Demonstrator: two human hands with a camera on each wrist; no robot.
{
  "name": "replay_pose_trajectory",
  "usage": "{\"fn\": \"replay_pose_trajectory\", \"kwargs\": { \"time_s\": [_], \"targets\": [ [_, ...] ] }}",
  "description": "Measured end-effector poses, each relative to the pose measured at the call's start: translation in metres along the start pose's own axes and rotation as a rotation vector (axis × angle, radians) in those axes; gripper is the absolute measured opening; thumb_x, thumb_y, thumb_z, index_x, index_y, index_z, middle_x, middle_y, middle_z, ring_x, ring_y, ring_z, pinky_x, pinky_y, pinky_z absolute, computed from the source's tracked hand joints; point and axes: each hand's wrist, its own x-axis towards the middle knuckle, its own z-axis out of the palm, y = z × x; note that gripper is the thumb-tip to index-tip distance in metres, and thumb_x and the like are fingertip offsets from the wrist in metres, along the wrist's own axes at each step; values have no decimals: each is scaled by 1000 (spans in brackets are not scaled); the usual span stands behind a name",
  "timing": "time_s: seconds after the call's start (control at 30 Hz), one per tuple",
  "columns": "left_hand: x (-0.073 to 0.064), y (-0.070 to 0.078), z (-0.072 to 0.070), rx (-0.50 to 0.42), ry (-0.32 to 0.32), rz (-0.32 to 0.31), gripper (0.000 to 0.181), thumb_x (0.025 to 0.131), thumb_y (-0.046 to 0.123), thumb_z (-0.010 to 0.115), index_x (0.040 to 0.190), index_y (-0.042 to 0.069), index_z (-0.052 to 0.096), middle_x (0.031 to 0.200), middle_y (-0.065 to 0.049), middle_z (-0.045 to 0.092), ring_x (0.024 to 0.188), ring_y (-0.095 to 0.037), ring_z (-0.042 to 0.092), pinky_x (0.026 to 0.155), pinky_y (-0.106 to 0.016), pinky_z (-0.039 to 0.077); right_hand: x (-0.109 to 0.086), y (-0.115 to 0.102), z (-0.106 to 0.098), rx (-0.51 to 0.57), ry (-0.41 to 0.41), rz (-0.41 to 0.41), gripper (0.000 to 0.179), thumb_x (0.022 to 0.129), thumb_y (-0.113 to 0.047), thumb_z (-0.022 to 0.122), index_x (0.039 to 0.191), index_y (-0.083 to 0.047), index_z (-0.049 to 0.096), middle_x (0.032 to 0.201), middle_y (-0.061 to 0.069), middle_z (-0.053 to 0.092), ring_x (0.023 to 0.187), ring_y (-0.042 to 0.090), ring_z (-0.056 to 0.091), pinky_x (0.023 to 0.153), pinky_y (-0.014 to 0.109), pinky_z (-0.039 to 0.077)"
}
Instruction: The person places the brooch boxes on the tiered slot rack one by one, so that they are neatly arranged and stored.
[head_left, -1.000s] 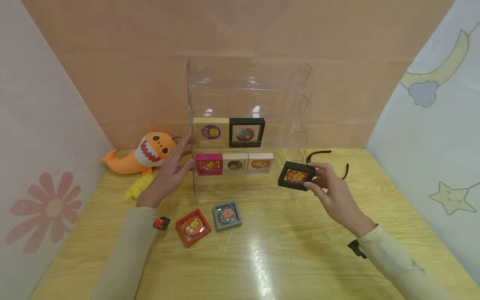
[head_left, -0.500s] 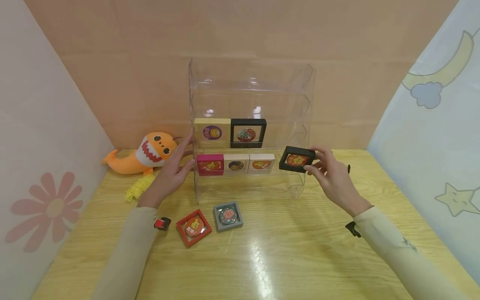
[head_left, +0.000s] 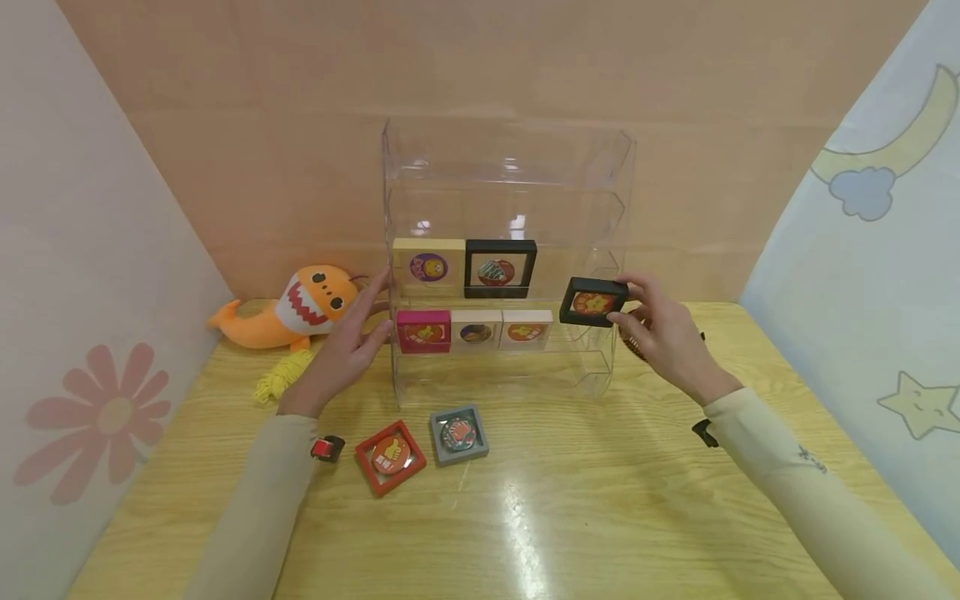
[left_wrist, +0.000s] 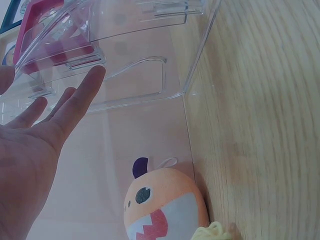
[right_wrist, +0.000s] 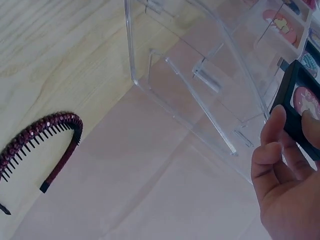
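A clear acrylic display rack [head_left: 502, 179] stands on the table against the back wall. My left hand [head_left: 336, 354] is at the rack's left side panel, fingers mostly straight. In the left wrist view the left fingers [left_wrist: 80, 100] reach toward the clear panel. With thumb and fingers my right hand [head_left: 666, 343] pinches the right edge of a small black display frame [head_left: 592, 302] with a red round badge inside. That frame is held in front of the rack's right part, right of a second black frame [head_left: 500, 269] on a shelf. Whether it touches the rack, I cannot tell.
Beside the second black frame sits a cream frame [head_left: 428, 267]. A magenta frame [head_left: 423, 332] and two pale frames [head_left: 527, 331] fill the shelf below. Red [head_left: 391, 457] and grey [head_left: 459, 434] frames lie on the table. An orange shark plush [head_left: 318, 300] and a beaded headband [right_wrist: 45, 130] flank the rack.
My right hand has raised the black frame from near the lower shelf to about the middle shelf's height, and the frame is less tilted. My left hand stays at the rack's side.
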Motion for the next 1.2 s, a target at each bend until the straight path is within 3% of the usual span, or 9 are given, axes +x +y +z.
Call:
{"fn": "replay_pose_trajectory", "kwargs": {
  "time_s": [0.33,0.6,0.8,0.9,1.07,1.2],
  "targets": [
    [0,3,0,-5,-9,-23,70,107,0,44,165,16,9,163,-19,20,140,-45,37,97,-56,52,8,1,2,1,-56,16,50,96,1,66,140,-9,44,111,24,66,45,11,50,40,27,42],
    [1,-26,2,2,6,-23,74,107,4,46,164,33,9,165,-9,20,141,-40,37,96,-55,53,10,0,6,-115,-77,-20,44,97,-3,67,135,-11,46,117,29,67,47,8,53,45,28,44],
    [2,-29,0,-2,6,-8,74,107,8,47,163,40,9,165,-4,20,142,-38,37,95,-53,54,7,0,11,-174,-77,-60,33,101,-8,63,129,-10,46,90,17,73,44,3,48,42,26,40],
    [2,-26,0,-4,3,-11,74,107,5,46,164,34,9,165,-9,19,142,-41,36,95,-55,53,6,0,12,-200,-70,-73,33,100,-7,65,127,-8,46,83,11,72,44,1,47,41,25,39],
    [1,-5,-1,-12,-3,-15,70,107,0,44,165,18,10,163,-18,20,141,-45,36,96,-57,52,6,-2,12,-269,-45,-107,36,96,-10,71,125,-5,49,79,12,72,44,2,47,41,26,40],
    [0,1,-2,-22,-4,-2,69,107,0,44,165,17,10,163,-18,21,140,-45,37,96,-56,53,7,-4,12,-346,0,-165,38,91,-11,76,121,-4,54,79,13,72,42,4,44,40,26,38]
  ]
}}
